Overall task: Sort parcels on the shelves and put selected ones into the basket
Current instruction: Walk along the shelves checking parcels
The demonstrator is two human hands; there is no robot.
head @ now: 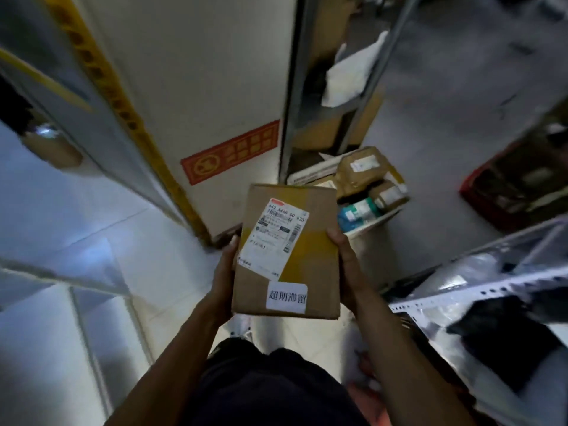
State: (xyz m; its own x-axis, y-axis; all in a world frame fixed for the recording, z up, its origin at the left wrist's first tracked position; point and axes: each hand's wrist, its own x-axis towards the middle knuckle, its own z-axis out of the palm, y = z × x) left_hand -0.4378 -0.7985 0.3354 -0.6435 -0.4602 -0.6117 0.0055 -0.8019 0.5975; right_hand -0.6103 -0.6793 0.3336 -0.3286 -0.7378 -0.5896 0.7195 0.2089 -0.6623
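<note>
Between the two hands, a flat cardboard parcel (pixel 287 252) is being held label-up in front of the body, the left hand (pixel 222 273) gripping its left edge and the right hand (pixel 349 265) gripping its right edge, thumbs resting on top. A shipping label (pixel 276 236) and a smaller white sticker (pixel 286 297) are facing up, so the parcel is probably being checked, not yet placed. Beyond the grip and to its right, a white container (pixel 373 221) on the floor is already holding several wrapped parcels (pixel 365 176); it may be the basket, though I cannot tell. Farther right, a red crate (pixel 479 196) is sitting. Shelves (pixel 491 290) just right of the grip are still carrying bagged items, so sorting seems far from finished.
</note>
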